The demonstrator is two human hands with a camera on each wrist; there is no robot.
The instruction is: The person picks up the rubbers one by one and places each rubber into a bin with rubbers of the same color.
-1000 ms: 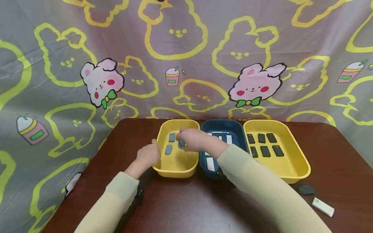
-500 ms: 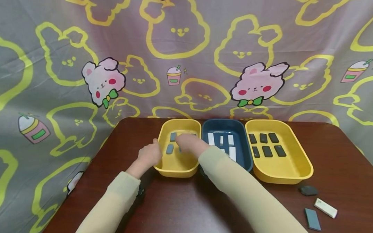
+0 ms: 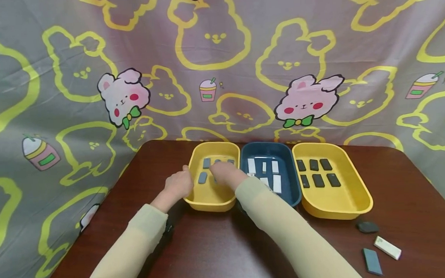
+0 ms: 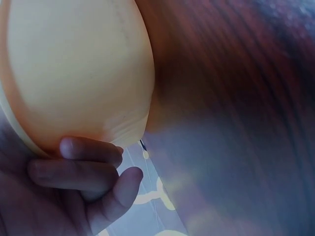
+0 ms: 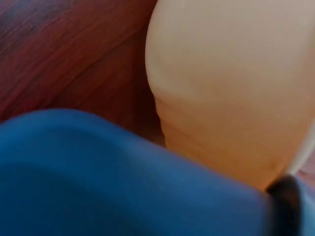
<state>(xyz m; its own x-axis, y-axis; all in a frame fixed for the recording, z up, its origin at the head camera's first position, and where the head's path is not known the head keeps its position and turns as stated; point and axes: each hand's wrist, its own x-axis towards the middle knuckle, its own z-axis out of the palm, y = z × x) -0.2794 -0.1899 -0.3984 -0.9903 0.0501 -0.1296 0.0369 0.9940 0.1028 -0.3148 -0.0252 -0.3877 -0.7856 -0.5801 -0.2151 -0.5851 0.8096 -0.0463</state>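
Observation:
My left hand (image 3: 179, 184) grips the left side rim of the left yellow bin (image 3: 209, 207); in the left wrist view its curled fingers (image 4: 81, 172) lie against the outer wall. My right hand (image 3: 225, 173) reaches down inside that bin, fingers pointing at the floor among several small flat blue-grey blocks (image 3: 202, 177). The edge of one blue-grey block (image 3: 215, 180) shows right under its fingers, and the fingertips themselves are hidden. The right wrist view has only bin walls, with the blue bin (image 5: 98, 172) in front.
The dark blue bin (image 3: 296, 194) holds several white blocks (image 3: 277, 183). In the right yellow bin (image 3: 337, 214) lie several black blocks (image 3: 318, 180). A black piece (image 3: 367, 226), a white block (image 3: 387, 248) and a blue-grey block (image 3: 372, 261) lie on the brown table (image 3: 220, 251), front right.
My right hand has lowered into the left yellow bin with the blue-grey block it pinched. Its sleeve shifted left, uncovering the blue-grey block on the table. The left hand stays on the rim.

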